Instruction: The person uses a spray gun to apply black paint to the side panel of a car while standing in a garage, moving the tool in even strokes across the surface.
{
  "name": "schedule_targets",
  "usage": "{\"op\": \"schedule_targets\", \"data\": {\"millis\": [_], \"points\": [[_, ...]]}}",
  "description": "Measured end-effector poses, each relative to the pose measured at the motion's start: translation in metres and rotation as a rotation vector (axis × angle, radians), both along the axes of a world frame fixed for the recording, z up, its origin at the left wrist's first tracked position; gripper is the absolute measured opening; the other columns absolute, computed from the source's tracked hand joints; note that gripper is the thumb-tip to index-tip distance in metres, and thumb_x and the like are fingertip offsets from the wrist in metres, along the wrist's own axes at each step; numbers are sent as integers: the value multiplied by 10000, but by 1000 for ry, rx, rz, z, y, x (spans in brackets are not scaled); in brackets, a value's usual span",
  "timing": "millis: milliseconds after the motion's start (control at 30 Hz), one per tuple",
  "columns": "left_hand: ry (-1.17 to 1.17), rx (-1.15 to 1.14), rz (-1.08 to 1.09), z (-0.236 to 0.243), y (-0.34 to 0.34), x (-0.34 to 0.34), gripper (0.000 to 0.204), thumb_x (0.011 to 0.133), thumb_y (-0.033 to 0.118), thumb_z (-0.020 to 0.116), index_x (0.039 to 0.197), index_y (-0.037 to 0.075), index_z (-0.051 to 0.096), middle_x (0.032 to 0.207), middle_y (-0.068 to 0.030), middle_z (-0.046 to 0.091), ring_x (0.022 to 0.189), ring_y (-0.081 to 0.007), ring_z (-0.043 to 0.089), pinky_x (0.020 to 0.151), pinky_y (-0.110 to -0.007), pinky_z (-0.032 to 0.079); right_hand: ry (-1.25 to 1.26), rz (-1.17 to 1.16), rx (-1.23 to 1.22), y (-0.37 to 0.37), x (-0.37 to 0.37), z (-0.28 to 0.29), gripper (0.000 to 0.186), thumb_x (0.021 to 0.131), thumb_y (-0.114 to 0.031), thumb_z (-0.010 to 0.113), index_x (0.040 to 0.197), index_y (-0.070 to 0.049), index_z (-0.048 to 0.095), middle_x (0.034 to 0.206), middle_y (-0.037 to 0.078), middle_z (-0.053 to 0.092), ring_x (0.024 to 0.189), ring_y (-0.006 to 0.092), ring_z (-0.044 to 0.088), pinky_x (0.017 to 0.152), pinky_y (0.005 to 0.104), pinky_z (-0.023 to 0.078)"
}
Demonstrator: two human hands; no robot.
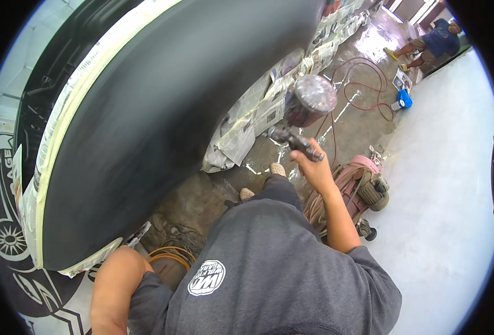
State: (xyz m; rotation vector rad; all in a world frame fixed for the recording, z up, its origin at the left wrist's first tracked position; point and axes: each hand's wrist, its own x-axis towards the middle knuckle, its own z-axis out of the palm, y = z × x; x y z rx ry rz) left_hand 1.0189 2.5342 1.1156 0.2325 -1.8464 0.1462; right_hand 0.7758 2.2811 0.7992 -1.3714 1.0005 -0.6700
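Observation:
In my right hand (317,170) is a paint spray gun (295,142), its handle wrapped by my fingers. A round, paint-stained cup (313,96) tops the gun. The gun is apart from a large matte black car panel (146,106), which curves across the left of the view. Pale yellow masking tape (63,131) and newspaper run along the panel's outer edge. More masking newspaper (252,120) covers the wheel area near the gun. My left arm (116,285) is bent at the lower left, and its hand lies outside the picture.
A red hose (364,84) loops across the wet-looking floor. Right of my legs stands a compressor (372,190) with coiled hose, beside a white wall (437,184). An orange cable (171,254) lies below the panel. Another person (439,42) sits at far right near a blue bag (404,99).

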Motion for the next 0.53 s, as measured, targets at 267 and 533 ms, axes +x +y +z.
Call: {"op": "schedule_targets", "data": {"millis": [267,533], "points": [[-22,320,-311,6,-9,0,154,929,-46,543,859,91,552,734,40,611,575,-41,564,538,-192,408,-47,-333,-61,-33,-5,-11,210,989,-216,719,1088,-53,630,806,17,675,513,57,510,469,240,384],[-49,210,-183,8,-16,-4,227,855,-23,601,713,109,483,607,41,578,506,-39,529,553,-195,382,162,-201,-387,-18,-10,-63,244,973,-245,752,1101,-65,649,843,80,717,676,140,659,627,297,532]]}}
